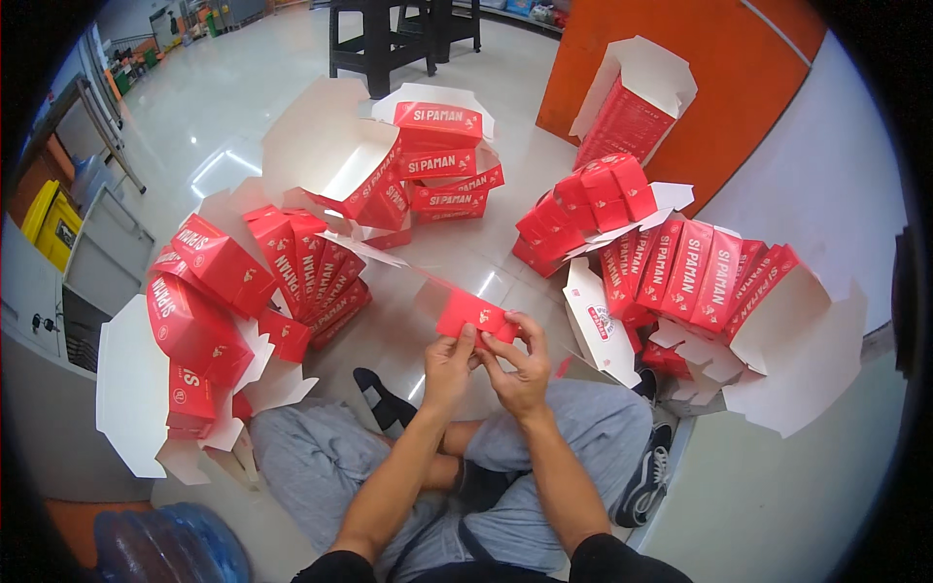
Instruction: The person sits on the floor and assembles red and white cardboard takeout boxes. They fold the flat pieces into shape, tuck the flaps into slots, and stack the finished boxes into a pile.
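A red paper carton (465,309) with a white inside is in front of me, held above my crossed legs, its near end toward me. My left hand (450,367) pinches the near left edge, thumb on the red face. My right hand (522,367) grips the near right corner, where a flap bends between thumb and fingers. The carton's far part is seen edge-on, so I cannot tell how far it is folded. Nearest on the left is a row of folded red cartons (301,257); on the right stands another row of them (680,267).
More red cartons pile up at the far left (447,165) and near left (199,325). One open carton (632,112) stands by an orange panel (719,78). Black stools (377,44) stand farther back. A blue water jug (170,544) sits at lower left, a shoe (643,481) beside my right knee.
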Action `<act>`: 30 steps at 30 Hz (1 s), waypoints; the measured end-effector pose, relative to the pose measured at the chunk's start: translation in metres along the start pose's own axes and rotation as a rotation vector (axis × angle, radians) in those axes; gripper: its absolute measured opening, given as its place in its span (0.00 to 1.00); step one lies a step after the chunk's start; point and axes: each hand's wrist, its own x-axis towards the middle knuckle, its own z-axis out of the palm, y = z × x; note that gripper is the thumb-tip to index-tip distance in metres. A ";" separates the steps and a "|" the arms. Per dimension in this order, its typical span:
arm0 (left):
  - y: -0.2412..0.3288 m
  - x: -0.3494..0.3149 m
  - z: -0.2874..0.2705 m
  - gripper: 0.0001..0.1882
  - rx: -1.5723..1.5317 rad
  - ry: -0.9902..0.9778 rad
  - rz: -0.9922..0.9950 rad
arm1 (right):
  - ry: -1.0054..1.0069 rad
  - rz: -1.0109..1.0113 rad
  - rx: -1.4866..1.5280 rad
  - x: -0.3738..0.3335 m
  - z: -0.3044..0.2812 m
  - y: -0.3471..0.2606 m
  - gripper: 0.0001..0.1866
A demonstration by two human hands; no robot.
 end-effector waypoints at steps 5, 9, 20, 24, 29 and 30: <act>-0.004 0.003 0.001 0.11 0.247 -0.071 0.214 | -0.154 0.090 0.226 0.012 -0.017 0.016 0.23; -0.018 -0.010 -0.002 0.12 0.676 -0.115 0.239 | 0.067 0.070 0.168 0.019 -0.017 -0.010 0.26; -0.055 -0.018 -0.056 0.14 1.209 -0.130 0.380 | 0.074 -0.422 -0.231 0.019 -0.028 -0.029 0.20; -0.056 -0.020 -0.074 0.15 1.249 -0.103 0.367 | 0.024 -0.402 -0.327 0.013 -0.012 -0.020 0.24; -0.057 -0.019 -0.081 0.17 1.265 -0.076 0.366 | -0.002 -0.313 -0.337 0.011 0.000 -0.027 0.25; -0.058 -0.019 -0.082 0.17 1.265 -0.071 0.369 | 0.000 -0.319 -0.321 0.011 0.001 -0.028 0.25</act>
